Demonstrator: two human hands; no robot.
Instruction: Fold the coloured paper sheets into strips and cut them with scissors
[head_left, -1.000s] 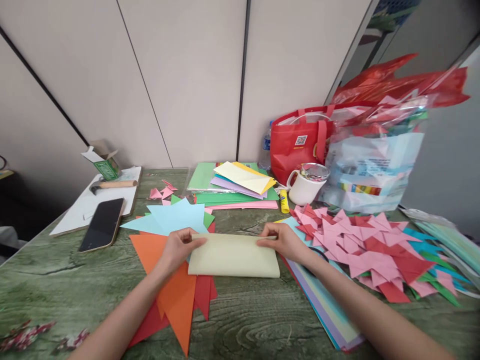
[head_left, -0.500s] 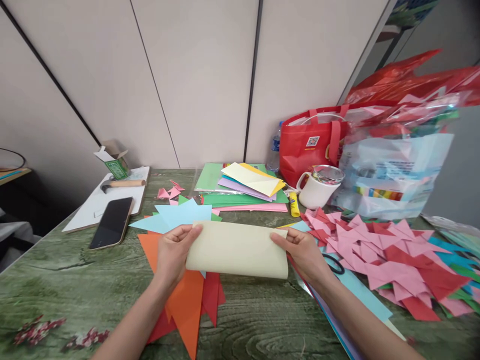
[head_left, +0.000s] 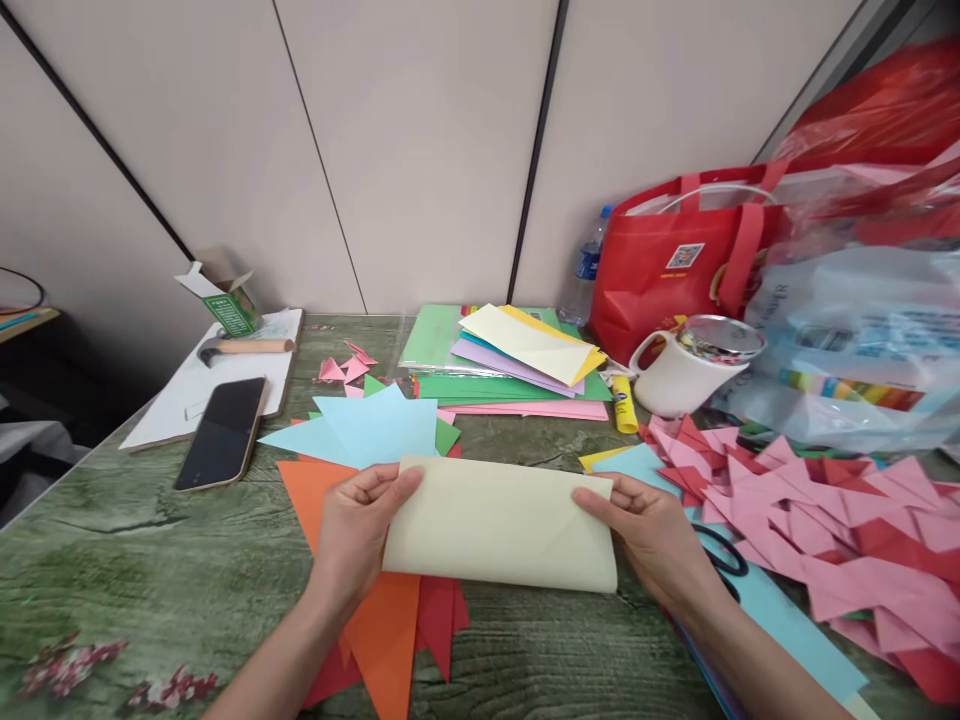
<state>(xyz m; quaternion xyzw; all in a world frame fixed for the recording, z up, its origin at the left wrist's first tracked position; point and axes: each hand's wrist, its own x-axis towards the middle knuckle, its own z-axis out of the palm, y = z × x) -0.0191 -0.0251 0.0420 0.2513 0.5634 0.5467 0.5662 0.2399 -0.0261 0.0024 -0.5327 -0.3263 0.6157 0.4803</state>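
Observation:
A pale cream sheet of paper (head_left: 501, 525), bent over with its rounded fold at the lower edge, is stretched between my hands above the table. My left hand (head_left: 360, 525) pinches its upper left corner, thumb on the near face. At the upper right corner my right hand (head_left: 645, 525) pinches it the same way. Beneath and behind my left hand lie orange paper triangles (head_left: 386, 645), red paper pieces (head_left: 436, 620) and light blue paper pieces (head_left: 375, 425). Black-handled scissors (head_left: 721, 550) rest by my right wrist, partly hidden, on light blue paper strips (head_left: 806, 620).
Folded pink and red paper pieces (head_left: 825, 540) heap at the right. Behind stand a white mug (head_left: 679, 375), a glue stick (head_left: 623, 404), a red bag (head_left: 667, 260) and a paper stack (head_left: 525, 350). A phone (head_left: 223, 432) and a hammer (head_left: 251, 346) lie left.
The view has shifted, so the bag, mug and pink heap sit farther right and larger. Both hands keep the same pinch on the cream paper, which appears slightly lower and to the right.

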